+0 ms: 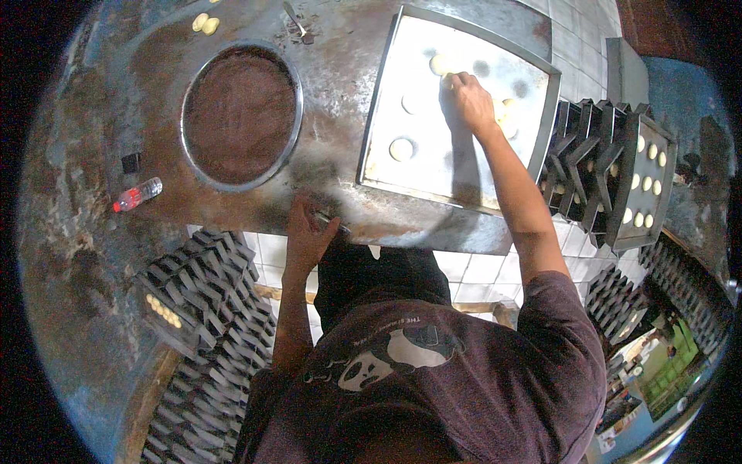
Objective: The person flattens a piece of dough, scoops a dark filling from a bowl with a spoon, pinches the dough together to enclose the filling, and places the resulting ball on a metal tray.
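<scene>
My right hand [473, 102] reaches over a bright metal baking tray [410, 193], its fingertips pinched on a pale round dough piece at the tray's upper middle. Other pale dough rounds [400, 149] lie apart on that tray, some partly hidden by the hand. My left hand [311, 228] is at the near edge of the worn worktable [332, 139], its fingers curled by a small shiny object that I cannot make out. Up and left of it is a round pan [239, 112] filled with a dark brown crumbly layer.
A plastic bottle [137, 193] lies at left. Dough pieces [206, 23] and a spoon-like utensil [298, 27] sit at the back. Stacked metal trays, some bearing dough, stand at right [630, 224] and below left [197, 286]. White tiles [483, 267] show below the table.
</scene>
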Demonstrator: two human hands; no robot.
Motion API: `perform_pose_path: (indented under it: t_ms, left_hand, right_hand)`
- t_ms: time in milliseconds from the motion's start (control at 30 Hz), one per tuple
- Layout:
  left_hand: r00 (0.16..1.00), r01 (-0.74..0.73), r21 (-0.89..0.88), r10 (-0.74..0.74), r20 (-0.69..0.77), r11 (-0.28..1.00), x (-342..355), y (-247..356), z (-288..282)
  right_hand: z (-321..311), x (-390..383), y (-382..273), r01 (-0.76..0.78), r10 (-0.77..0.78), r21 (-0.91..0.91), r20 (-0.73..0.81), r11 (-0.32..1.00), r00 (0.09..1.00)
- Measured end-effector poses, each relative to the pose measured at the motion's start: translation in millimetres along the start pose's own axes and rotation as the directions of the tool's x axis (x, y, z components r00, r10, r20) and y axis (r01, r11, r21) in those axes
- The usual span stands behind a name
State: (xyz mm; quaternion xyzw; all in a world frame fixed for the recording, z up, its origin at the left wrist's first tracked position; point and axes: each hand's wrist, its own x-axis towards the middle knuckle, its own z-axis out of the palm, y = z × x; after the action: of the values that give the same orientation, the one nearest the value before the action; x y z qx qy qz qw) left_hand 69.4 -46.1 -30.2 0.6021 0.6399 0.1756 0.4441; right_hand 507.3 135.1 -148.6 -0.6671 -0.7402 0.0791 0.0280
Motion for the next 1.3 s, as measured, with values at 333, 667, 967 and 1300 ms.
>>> perform_pose_path:
  t_ms: [333,667,967,1300]
  left_hand:
    - [0.997,-0.080,-0.654,0.069,-0.042,0.752,90.9,82.1,47.1]
    - [0.933,-0.342,-0.679,0.150,-0.326,0.649,72.6,148.8,-49.9]
    - [0.948,-0.250,-0.908,0.276,-0.159,0.336,38.5,114.4,-163.9]
    - [0.835,-0.498,-0.669,0.514,-0.198,0.552,36.8,23.2,-169.3]
  right_hand:
    - [-130.4,-37.9,-101.4,-0.385,-0.249,0.885,0.447,0.263,0.859]
    - [-206.3,-80.5,-339.8,0.128,0.433,0.968,-0.213,0.217,0.876]
    - [-242.0,-54.7,-419.2,0.091,0.413,0.995,-0.095,0.029,0.906]
    - [-269.2,-66.0,-464.4,0.079,-0.043,0.935,-0.068,0.345,0.997]
